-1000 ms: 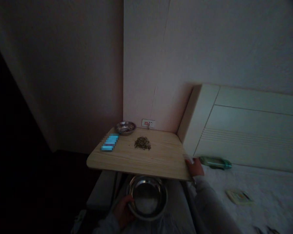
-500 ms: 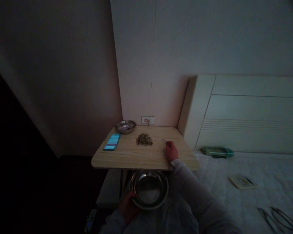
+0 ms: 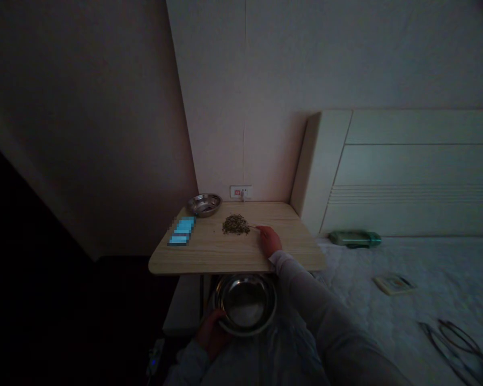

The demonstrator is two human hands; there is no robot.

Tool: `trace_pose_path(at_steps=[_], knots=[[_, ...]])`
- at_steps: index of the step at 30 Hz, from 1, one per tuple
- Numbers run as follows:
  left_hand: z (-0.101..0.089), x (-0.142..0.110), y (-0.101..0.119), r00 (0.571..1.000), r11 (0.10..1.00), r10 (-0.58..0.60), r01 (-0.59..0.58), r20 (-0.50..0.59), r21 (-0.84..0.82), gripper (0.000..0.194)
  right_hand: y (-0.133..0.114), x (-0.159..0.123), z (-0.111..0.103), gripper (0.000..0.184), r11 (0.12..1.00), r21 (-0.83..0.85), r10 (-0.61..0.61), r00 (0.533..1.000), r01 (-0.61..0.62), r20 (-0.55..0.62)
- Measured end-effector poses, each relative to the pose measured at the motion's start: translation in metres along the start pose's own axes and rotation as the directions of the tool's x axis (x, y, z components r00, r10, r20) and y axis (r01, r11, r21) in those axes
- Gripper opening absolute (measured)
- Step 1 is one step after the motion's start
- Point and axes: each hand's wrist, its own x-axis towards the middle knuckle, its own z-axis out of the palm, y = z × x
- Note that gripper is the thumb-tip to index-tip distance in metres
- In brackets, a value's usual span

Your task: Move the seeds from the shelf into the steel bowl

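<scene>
My left hand (image 3: 214, 333) grips the near-left rim of a shiny metal bowl (image 3: 247, 308), held below the front edge of the wooden table (image 3: 225, 262). Over the tabletop, my right hand (image 3: 269, 239) is closed on a thin, pale utensil (image 3: 254, 227); its exact kind is too small to tell. The utensil's tip points left, at the right edge of a loose pile of small dark bits (image 3: 235, 224) that look like seeds or dried leaves. No contents can be made out in the held bowl.
Another metal bowl (image 3: 204, 205) stands at the table's back left. A blurred-out phone-like screen (image 3: 182, 230) lies in front of it. Behind is a wall socket (image 3: 241, 192). To the right, a bed (image 3: 346, 284) holds a green bottle (image 3: 354, 239), a flat box-like item (image 3: 394, 284) and a cable (image 3: 459, 338).
My right hand has moved left with the thin utensil, whose tip is now at the pile's right edge. The left hand still holds the bowl. The view has shifted slightly.
</scene>
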Motion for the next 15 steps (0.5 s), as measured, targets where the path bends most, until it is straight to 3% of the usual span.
trace_pose_path(at_steps=[8, 15], knots=[[0.0070, -0.0038, 0.0020, 0.997, 1.000, -0.010, 0.010, -0.070, 0.000, 0.014, -0.0069, -0.0048, -0.0026, 0.037, 0.993, -0.098, -0.066, 0.996, 0.071, 0.056], [0.0042, -0.0021, 0.0023, 1.000, 0.999, -0.009, 0.009, -0.010, 0.034, 0.012, -0.0095, -0.0075, -0.0042, 0.037, 0.992, -0.087, -0.082, 0.994, 0.088, 0.073]])
